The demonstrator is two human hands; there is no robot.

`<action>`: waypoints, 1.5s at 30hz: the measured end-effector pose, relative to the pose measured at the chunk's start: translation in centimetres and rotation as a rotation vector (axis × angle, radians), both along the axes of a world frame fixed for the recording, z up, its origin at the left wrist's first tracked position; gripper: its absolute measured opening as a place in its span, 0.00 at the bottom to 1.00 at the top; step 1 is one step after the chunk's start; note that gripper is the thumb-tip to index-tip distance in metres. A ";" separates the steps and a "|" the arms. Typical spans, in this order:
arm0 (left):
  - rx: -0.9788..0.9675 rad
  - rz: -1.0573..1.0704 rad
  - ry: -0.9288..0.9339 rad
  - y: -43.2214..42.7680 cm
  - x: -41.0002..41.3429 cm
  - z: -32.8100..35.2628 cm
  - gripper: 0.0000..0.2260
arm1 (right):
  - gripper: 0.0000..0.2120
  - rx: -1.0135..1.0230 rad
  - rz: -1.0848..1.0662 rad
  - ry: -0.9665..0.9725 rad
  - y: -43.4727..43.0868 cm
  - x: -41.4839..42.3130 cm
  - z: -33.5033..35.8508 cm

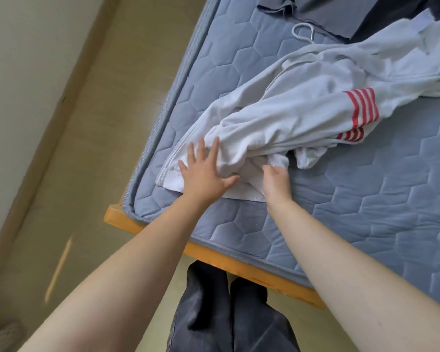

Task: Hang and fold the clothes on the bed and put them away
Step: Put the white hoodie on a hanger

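White sweatshirt [302,102] with red sleeve stripes lies crumpled on the blue quilted mattress [366,199], hem near the bed's corner; left hand [206,171] spread flat, fingers straight, pressing the hem; right hand [276,181] just beside it, fingers curled, pinching a fold of the same garment; dark clothes [341,13] at the far edge; wooden bed frame [214,252] below.

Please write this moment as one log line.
left hand: flat on white hoodie | right hand: grips its fabric | hoodie: crumpled on mattress
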State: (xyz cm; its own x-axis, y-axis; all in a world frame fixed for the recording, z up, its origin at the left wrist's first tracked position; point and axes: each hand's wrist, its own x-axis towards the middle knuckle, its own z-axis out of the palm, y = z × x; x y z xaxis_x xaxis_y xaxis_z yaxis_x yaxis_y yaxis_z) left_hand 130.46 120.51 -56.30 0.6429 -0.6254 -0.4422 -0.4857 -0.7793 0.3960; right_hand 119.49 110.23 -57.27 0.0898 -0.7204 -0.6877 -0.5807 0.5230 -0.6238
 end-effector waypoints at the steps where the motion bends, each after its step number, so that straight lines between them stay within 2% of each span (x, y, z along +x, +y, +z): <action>1: 0.091 -0.072 0.020 -0.9 -0.1 -0.6 0.48 | 0.06 -0.046 -0.052 0.024 -0.4 -0.2 0.2; 3: 0.189 -0.134 0.062 -2.5 -0.4 -2.3 0.53 | 0.20 -0.139 -0.138 0.115 -1.5 -0.8 0.1; 5: 0.266 -0.191 0.053 -3.6 -0.8 -4.4 0.53 | 0.23 -0.165 -0.192 0.116 -2.8 -1.8 -0.9; 7: 0.331 -0.275 -0.035 -3.9 -1.2 -6.1 0.51 | 0.20 -0.104 -0.179 0.080 -3.4 -2.5 -2.1; 10: 0.275 -0.358 -0.168 -3.5 -0.8 -7.4 0.52 | 0.38 0.032 -0.083 0.029 -3.1 -3.1 -3.7; 12: 0.194 -0.417 -0.190 -3.0 -0.1 -7.6 0.47 | 0.51 0.121 -0.112 -0.045 -2.9 -2.7 -3.8; 14: 0.123 -0.447 -0.200 -2.7 0.5 -7.4 0.37 | 0.62 0.232 -0.218 -0.146 -3.3 -1.9 -3.7; 16: 0.039 -0.456 -0.187 -2.4 0.8 -6.6 0.27 | 0.67 0.335 -0.325 -0.221 -4.3 -1.3 -4.3; 19: -0.085 -0.586 -0.113 -1.2 0.4 -5.3 0.15 | 0.63 0.312 -0.465 -0.251 -5.9 -0.7 -5.7; 21: -0.208 -0.676 -0.062 -0.1 -0.4 -4.5 0.12 | 0.61 0.287 -0.428 -0.185 -5.9 0.0 -4.3; 22: -0.241 -0.701 -0.026 0.3 -0.8 -3.9 0.12 | 0.54 0.235 -0.358 -0.159 -5.7 0.3 -3.0; 24: -0.224 -0.665 0.094 0.8 -1.4 -3.6 0.16 | 0.25 0.120 -0.152 -0.010 -5.0 0.9 0.1; 25: -0.192 -0.593 0.205 0.9 -1.2 -3.3 0.22 | 0.16 0.056 -0.044 0.078 -4.8 0.9 1.4; 27: -0.073 -0.384 0.579 1.4 -0.3 -2.4 0.30 | 0.11 0.011 0.205 0.196 -5.0 0.4 3.5; 29: -0.133 0.011 0.911 1.6 1.2 -1.0 0.26 | 0.12 -0.017 0.554 0.332 -4.4 0.1 6.0; 30: -0.236 0.255 0.962 1.5 1.9 -0.3 0.23 | 0.15 -0.035 0.753 0.395 -3.8 -0.2 7.3; 31: -0.329 0.472 0.925 1.4 2.7 0.2 0.22 | 0.16 -0.029 0.947 0.431 -3.0 -0.5 8.6; 33: -0.391 0.643 0.764 0.5 3.7 1.2 0.22 | 0.10 0.048 1.274 0.411 -1.4 -1.1 11.2; 35: -0.367 0.570 0.675 -0.9 3.4 2.7 0.20 | 0.05 0.198 1.481 0.366 -0.3 -1.3 13.6; 36: -0.358 0.514 0.633 -1.6 3.2 3.1 0.19 | 0.03 0.202 1.538 0.377 0.0 -1.3 14.2; 38: -0.366 0.432 0.540 -2.9 2.8 3.5 0.18 | 0.02 0.011 1.492 0.429 0.0 -1.4 14.1; 40: -0.370 0.345 0.501 -3.8 2.3 3.8 0.17 | 0.13 -0.244 1.192 0.542 -0.6 -1.8 12.4; 42: -0.331 0.233 0.505 -4.4 1.6 3.5 0.17 | 0.19 -0.490 0.940 0.553 -1.1 -2.6 10.1; 44: -0.294 0.103 0.578 -4.7 0.6 3.0 0.21 | 0.26 -0.614 0.907 0.546 -1.7 -3.2 7.9; 45: -0.265 0.042 0.636 -4.8 0.2 2.5 0.26 | 0.34 -0.605 0.927 0.555 -2.1 -3.5 6.8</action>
State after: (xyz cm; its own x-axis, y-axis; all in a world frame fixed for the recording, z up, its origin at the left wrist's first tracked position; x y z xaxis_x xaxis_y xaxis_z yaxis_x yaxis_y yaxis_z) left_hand 130.64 115.76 -53.75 0.3350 -0.7446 -0.5773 -0.0677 -0.6302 0.7735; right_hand 116.01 108.15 -50.49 0.5381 -0.7551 -0.3746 -0.8407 -0.5130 -0.1735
